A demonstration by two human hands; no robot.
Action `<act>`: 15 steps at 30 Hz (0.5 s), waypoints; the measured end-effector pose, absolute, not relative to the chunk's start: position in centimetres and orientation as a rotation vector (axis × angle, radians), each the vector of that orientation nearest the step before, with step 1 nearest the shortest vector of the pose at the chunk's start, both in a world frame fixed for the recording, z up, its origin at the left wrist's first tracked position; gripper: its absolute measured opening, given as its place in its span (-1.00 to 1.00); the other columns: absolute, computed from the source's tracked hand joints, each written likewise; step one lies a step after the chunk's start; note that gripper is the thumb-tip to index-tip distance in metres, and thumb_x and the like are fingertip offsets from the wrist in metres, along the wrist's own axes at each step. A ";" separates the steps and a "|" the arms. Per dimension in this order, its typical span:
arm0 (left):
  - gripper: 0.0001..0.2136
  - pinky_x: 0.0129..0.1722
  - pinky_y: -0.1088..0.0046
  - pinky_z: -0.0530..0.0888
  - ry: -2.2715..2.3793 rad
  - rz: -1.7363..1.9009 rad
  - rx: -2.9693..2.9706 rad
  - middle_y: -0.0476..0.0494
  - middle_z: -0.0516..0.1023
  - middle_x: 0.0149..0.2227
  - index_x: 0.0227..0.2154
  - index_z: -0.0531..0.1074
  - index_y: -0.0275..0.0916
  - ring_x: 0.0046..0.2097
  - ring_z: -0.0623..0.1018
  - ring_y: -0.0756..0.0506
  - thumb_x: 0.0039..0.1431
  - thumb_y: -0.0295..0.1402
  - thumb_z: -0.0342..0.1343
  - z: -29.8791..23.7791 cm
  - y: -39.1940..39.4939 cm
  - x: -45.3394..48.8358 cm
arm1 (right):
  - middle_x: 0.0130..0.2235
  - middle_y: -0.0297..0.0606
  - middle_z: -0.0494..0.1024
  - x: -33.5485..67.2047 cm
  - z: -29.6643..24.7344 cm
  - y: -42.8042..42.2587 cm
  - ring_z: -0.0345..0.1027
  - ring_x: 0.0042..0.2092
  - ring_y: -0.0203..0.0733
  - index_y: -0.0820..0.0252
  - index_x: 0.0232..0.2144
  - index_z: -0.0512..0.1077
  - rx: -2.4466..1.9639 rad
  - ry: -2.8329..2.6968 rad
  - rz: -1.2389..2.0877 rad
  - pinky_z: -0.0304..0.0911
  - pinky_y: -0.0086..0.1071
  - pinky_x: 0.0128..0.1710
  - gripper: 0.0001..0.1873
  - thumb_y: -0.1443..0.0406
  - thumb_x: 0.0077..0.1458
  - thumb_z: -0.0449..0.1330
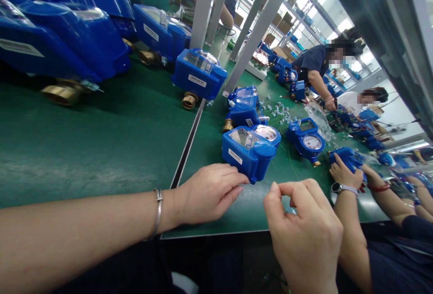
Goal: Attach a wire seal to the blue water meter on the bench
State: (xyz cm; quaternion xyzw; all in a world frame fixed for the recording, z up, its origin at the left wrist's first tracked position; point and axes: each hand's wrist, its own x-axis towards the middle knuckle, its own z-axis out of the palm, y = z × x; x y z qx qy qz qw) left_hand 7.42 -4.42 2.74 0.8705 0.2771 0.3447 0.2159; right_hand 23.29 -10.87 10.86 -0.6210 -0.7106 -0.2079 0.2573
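My left hand (208, 192) rests on the green table (111, 149), fingertips touching the near lower corner of a blue water meter (249, 149) with a clear lid and a round dial. My right hand (304, 231) hovers at the table's front edge just right of the left one, thumb and forefinger pinched together; whether something tiny or thin sits between them cannot be made out. A silver bangle circles my left wrist.
More blue meters (199, 74) with brass fittings stand along the left and back. Another meter (306, 137) and scattered small parts (279, 111) lie right. A neighbour's hands (345, 174) hold a blue part; other people work farther back. Metal posts (260, 28) rise behind.
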 end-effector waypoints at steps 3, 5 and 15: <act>-0.76 -0.15 0.33 0.47 0.729 0.961 2.408 -0.19 0.52 -0.22 -0.09 0.39 -0.30 -0.17 0.51 -0.11 0.26 -0.39 -0.10 2.8 -4.6 7.4 | -0.53 -0.35 0.33 23.1 10.8 -10.7 0.24 -0.45 -0.26 0.15 -0.58 0.35 -1.688 -1.938 -0.561 0.06 -0.37 -0.44 -0.79 0.31 0.09 0.12; -0.75 -0.14 0.34 0.48 0.709 0.973 2.402 -0.19 0.52 -0.21 -0.07 0.38 -0.30 -0.17 0.52 -0.11 0.26 -0.40 -0.10 2.8 -4.6 7.4 | -0.54 -0.35 0.33 23.0 10.8 -10.6 0.23 -0.45 -0.26 0.15 -0.58 0.34 -1.692 -1.944 -0.560 0.06 -0.37 -0.44 -0.78 0.31 0.10 0.11; -0.77 -0.16 0.36 0.48 0.711 0.982 2.368 -0.16 0.52 -0.24 -0.11 0.40 -0.29 -0.19 0.52 -0.10 0.26 -0.42 -0.09 2.7 -4.5 7.3 | -0.54 -0.36 0.32 23.5 10.4 -10.4 0.21 -0.45 -0.26 0.15 -0.57 0.36 -1.717 -1.956 -0.546 0.07 -0.37 -0.42 -0.78 0.28 0.11 0.11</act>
